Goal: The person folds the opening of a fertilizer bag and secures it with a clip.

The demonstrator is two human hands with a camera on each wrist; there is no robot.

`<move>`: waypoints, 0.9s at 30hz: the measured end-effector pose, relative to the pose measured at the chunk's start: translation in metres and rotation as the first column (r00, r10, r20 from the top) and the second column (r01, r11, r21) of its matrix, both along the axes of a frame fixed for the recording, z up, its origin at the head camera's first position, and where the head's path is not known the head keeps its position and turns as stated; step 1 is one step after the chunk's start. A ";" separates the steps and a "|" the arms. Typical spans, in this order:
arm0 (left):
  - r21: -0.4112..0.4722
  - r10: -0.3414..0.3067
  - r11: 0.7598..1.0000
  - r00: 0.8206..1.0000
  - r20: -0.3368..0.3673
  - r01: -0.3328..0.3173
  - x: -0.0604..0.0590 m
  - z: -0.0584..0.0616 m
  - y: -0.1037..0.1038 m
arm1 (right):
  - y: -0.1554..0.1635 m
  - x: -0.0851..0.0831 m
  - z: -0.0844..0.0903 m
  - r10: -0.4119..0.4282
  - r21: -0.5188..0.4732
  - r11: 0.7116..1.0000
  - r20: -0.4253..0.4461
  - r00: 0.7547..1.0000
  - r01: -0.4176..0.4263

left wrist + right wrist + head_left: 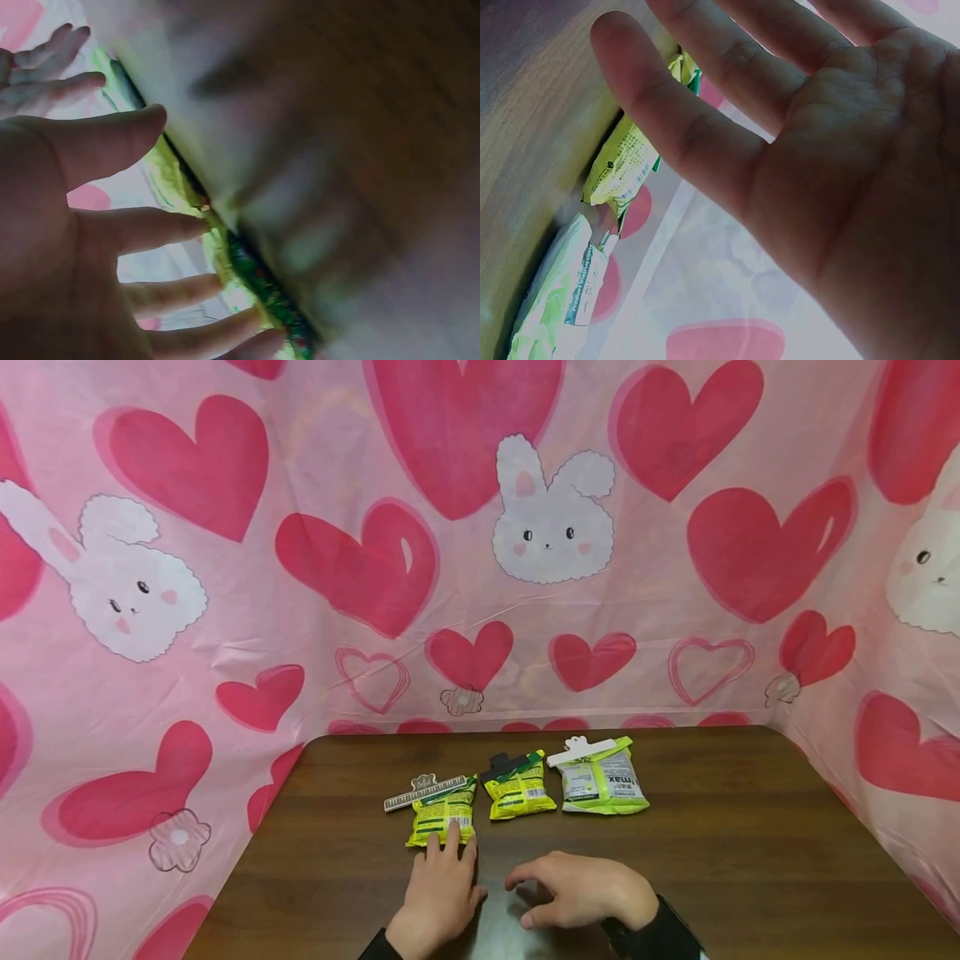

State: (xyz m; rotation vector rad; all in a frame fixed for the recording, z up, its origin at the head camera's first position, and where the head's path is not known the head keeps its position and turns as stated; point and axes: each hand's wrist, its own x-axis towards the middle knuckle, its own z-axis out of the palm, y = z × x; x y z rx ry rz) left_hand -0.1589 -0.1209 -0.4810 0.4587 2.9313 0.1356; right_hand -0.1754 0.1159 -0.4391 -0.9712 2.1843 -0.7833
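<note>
Left hand (438, 893) lies flat on the tabletop (750, 843), grip spread with straight fingertips (450, 842) touching the near edge of the leftmost yellow-green snack packet (442, 814), which carries a striped grey clip (424, 792) across its top; the left wrist view is blurred, so whether the fingers press down or just rest there is hard to say. Right hand (581, 889) sits just beside the left, near the front edge, grip loosely curled and holding nothing, well short of the packets. Middle packet (519, 789) has a black clip (506, 766), right packet (603, 781) a white clip (581, 750); all three sit in a row mid-tabletop, apart from each other.
</note>
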 end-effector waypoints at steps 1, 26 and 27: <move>0.007 -0.008 1.000 1.000 -0.009 0.008 -0.002 -0.001 -0.002 | 0.000 0.000 0.000 -0.001 0.003 1.000 -0.006 1.000 0.001; 0.097 -0.028 0.995 0.998 0.050 0.023 -0.021 -0.010 -0.018 | 0.002 -0.001 -0.007 -0.011 0.036 0.999 -0.027 1.000 0.012; 0.101 -0.031 0.995 0.998 0.051 0.025 -0.021 -0.010 -0.018 | 0.002 -0.002 -0.007 -0.009 0.042 0.999 -0.028 1.000 0.010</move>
